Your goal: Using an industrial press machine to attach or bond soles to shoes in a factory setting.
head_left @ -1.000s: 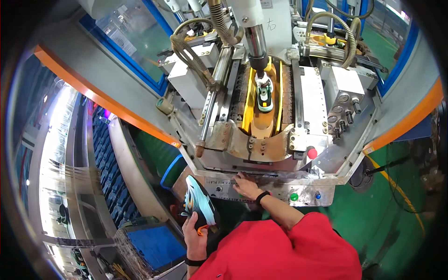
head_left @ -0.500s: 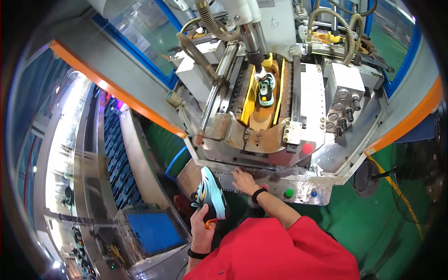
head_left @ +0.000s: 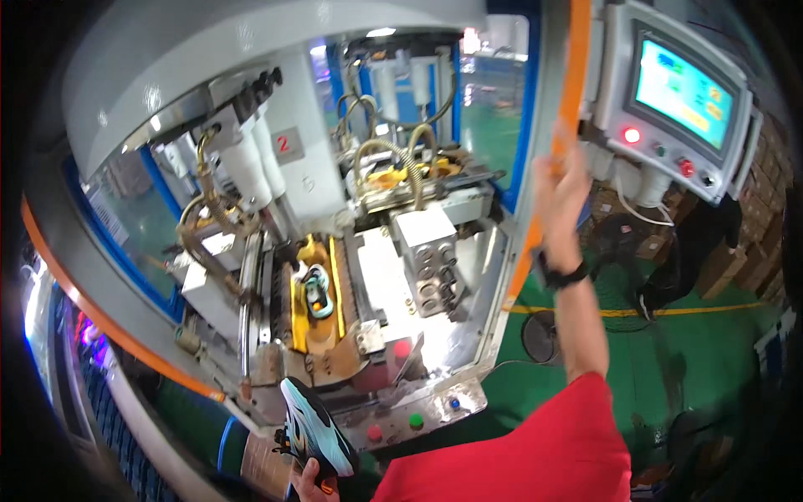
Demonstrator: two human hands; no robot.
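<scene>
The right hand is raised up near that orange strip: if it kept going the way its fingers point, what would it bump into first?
The right hand points upward along the orange strip edging the machine's frame. It would likely meet that strip first, though depth is unclear; the touchscreen panel lies further right.

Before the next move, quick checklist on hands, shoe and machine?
1. Left hand gripping the loose shoe: ok, fingers wrap its lower end at the frame's bottom edge.
2. Right hand out of the machine bay: ok, raised by the orange frame edge, near the control panel.
3. Shoe in the yellow mould seated: cannot tell, too small to judge.
4. Panel screen lit: ok; red lamp glowing.
5. Front buttons within reach: ok, red and green ones sit on the front plate beside the held shoe.
6. Right hand touching the frame: cannot tell, motion blur.
</scene>
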